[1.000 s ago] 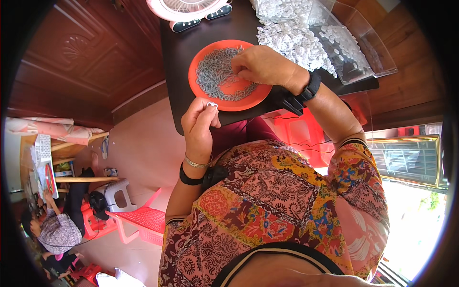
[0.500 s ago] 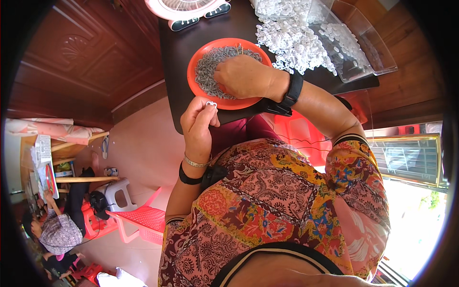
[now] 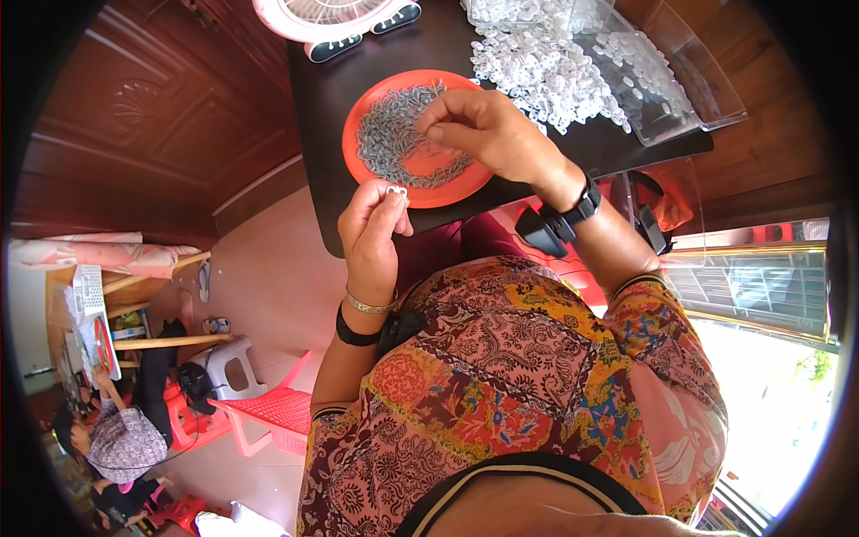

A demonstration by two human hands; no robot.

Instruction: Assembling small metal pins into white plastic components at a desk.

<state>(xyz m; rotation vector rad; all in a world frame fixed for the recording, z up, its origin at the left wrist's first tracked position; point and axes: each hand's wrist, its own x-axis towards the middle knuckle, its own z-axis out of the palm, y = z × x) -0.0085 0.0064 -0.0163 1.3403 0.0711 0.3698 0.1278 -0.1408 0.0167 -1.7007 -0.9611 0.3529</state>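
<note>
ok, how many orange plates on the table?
1: the orange plate on the dark table, full of small grey parts, under the right hand. The left hand pinches a small white piece.

Plate on table, near its front edge; small metal pieces in plate. Fan behind plate. Pile of small caps right of plate, clear tray further right. Right hand over plate, left hand just in front of it.
</note>
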